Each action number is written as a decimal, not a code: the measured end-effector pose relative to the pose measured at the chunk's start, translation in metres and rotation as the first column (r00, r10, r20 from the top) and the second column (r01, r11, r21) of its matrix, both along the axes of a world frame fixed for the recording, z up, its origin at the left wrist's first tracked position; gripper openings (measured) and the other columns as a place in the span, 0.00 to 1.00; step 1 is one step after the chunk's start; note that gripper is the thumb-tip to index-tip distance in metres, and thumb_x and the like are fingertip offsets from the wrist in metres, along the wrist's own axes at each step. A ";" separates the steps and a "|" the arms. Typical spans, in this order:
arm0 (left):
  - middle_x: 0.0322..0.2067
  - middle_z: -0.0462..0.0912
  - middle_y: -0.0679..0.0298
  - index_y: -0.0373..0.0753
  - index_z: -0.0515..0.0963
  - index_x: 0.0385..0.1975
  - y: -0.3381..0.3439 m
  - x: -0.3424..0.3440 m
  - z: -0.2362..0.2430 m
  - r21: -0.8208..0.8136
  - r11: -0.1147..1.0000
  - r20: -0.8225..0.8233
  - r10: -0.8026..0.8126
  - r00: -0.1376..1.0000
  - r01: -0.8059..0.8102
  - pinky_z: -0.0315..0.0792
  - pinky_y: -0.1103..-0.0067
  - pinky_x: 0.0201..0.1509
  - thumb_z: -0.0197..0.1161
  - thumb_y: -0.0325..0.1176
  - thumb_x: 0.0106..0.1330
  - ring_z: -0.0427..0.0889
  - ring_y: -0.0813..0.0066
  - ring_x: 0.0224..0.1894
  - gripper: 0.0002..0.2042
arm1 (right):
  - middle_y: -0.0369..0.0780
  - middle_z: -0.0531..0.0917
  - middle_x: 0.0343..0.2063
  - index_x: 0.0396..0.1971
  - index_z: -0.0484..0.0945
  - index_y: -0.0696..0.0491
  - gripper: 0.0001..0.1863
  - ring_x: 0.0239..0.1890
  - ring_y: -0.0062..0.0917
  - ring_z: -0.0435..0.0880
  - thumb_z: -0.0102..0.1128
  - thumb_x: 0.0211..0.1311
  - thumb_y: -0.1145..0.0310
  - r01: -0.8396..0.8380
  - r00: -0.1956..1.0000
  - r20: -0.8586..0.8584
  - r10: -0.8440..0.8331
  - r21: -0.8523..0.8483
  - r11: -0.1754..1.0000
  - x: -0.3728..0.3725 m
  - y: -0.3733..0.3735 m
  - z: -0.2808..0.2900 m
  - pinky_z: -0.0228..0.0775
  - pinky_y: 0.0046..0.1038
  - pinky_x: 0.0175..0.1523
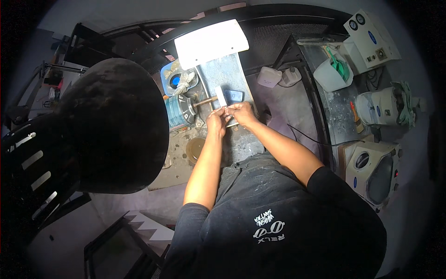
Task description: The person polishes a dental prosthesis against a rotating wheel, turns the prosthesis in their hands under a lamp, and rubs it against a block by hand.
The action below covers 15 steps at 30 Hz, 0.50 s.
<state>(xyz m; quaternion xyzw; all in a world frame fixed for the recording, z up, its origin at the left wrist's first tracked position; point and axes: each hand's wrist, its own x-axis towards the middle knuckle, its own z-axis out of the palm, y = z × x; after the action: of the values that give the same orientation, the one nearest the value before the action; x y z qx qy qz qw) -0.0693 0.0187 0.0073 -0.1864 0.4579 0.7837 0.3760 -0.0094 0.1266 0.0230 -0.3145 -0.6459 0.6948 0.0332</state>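
Note:
Both my hands are close together at a bench motor (180,111) with a shaft and a pale wheel (220,96) on its end. My left hand (217,122) has its fingers pinched just below the wheel. From the right, my right hand (242,114) meets it, fingers closed at the same spot. Whatever sits between the fingertips is too small and hidden to name. Just beyond my right hand lies a blue block (234,96) on the dusty tray (225,69) behind the wheel.
A large black lamp shade (116,125) blocks the left side. Over the tray is a white hood (211,44). A blue tub (168,73) with cloth stands behind the motor; a round bowl (195,149) sits nearer. On the right bench are a white bucket (333,74) and machines (371,174).

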 end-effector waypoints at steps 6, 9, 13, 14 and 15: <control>0.25 0.78 0.62 0.34 0.72 0.30 0.000 -0.004 -0.003 -0.021 0.999 0.053 0.029 0.998 -0.028 0.72 0.80 0.28 0.54 0.23 0.58 0.77 0.74 0.27 0.03 | 0.37 0.82 0.19 0.23 0.82 0.59 0.07 0.17 0.14 0.74 0.62 0.51 0.70 -0.010 1.000 0.028 0.011 -0.028 1.000 -0.004 0.001 0.004 0.63 0.19 0.20; 0.25 0.78 0.61 0.34 0.72 0.30 0.003 -0.004 -0.003 -0.020 1.000 0.061 0.023 0.998 -0.022 0.72 0.80 0.28 0.54 0.23 0.58 0.77 0.74 0.26 0.03 | 0.36 0.82 0.19 0.22 0.81 0.58 0.07 0.16 0.14 0.73 0.61 0.51 0.70 0.007 1.000 0.009 -0.006 -0.061 0.998 -0.003 0.001 0.001 0.63 0.18 0.19; 0.25 0.78 0.61 0.33 0.72 0.30 -0.001 -0.002 -0.002 0.000 1.000 0.019 0.016 1.000 -0.016 0.72 0.80 0.28 0.54 0.22 0.57 0.77 0.74 0.25 0.03 | 0.37 0.82 0.20 0.25 0.81 0.60 0.07 0.15 0.12 0.70 0.62 0.50 0.72 0.012 1.000 -0.015 -0.014 -0.124 0.992 0.002 0.001 0.002 0.60 0.16 0.18; 0.25 0.78 0.61 0.33 0.72 0.30 -0.002 -0.001 -0.001 0.000 1.000 -0.005 0.016 1.000 -0.016 0.72 0.80 0.28 0.54 0.22 0.57 0.77 0.74 0.25 0.03 | 0.37 0.82 0.20 0.25 0.81 0.60 0.07 0.15 0.12 0.70 0.62 0.50 0.72 0.011 1.000 -0.016 -0.013 -0.124 0.992 0.003 0.001 0.004 0.60 0.16 0.18; 0.25 0.79 0.60 0.33 0.72 0.30 -0.003 -0.001 -0.001 0.000 1.000 -0.029 0.016 0.999 -0.017 0.72 0.80 0.28 0.54 0.22 0.57 0.77 0.74 0.25 0.03 | 0.37 0.82 0.20 0.25 0.81 0.60 0.07 0.15 0.12 0.70 0.62 0.50 0.72 0.009 1.000 -0.013 -0.011 -0.121 0.993 0.003 0.000 0.006 0.60 0.16 0.18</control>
<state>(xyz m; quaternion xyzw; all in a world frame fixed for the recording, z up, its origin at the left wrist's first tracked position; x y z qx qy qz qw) -0.0704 0.0157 0.0064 -0.1789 0.4618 0.7893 0.3628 -0.0064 0.1269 0.0292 -0.3146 -0.6009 0.7345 0.0219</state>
